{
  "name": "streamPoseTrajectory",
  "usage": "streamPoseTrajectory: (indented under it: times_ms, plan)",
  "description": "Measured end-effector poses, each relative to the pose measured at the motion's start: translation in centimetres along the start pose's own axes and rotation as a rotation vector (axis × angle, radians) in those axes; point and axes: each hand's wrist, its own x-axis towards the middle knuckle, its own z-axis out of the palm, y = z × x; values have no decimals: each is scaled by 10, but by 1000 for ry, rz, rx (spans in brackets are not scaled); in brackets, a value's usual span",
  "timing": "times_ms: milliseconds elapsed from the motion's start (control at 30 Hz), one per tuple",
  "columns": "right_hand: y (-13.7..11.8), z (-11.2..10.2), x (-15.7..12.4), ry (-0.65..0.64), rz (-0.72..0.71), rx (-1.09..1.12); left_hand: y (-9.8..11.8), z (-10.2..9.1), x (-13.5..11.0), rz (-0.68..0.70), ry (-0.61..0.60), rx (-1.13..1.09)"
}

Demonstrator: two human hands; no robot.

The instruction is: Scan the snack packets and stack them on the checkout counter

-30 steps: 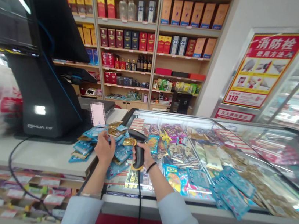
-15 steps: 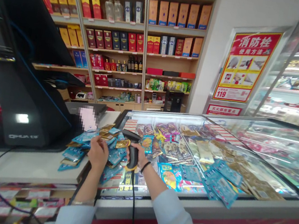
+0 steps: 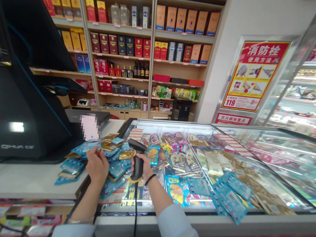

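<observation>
My right hand (image 3: pixel 145 169) is wrapped round the handle of a black barcode scanner (image 3: pixel 138 166), its head tilted to the left above the glass. A cable runs down from its handle. My left hand (image 3: pixel 97 165) rests at the near side of a heap of blue snack packets (image 3: pixel 118 166), with fingers curled in. Whatever its fingertips hold is hidden. Gold packets (image 3: pixel 109 141) lie on top of the heap, and one gold packet (image 3: pixel 126 154) is just left of the scanner. The heap spans the counter edge and the glass freezer top.
A black checkout terminal (image 3: pixel 26 115) stands on the white counter (image 3: pixel 28 179) at left. On the freezer glass (image 3: pixel 145 207) to the right lie more blue packets (image 3: pixel 232 195) and gold packets (image 3: pixel 267 194). Shelves of boxed bottles (image 3: pixel 121 46) line the back wall.
My left hand has moved slightly left over the heap. The right hand keeps its hold on the barcode scanner. The whole view has shifted a little.
</observation>
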Motion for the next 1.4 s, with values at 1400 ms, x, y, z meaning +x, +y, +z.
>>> streamPoseTrajectory:
  times_ms: [1400]
  plan:
    - [2, -3, 5, 15, -24, 49, -9, 6, 3, -6, 15, 8]
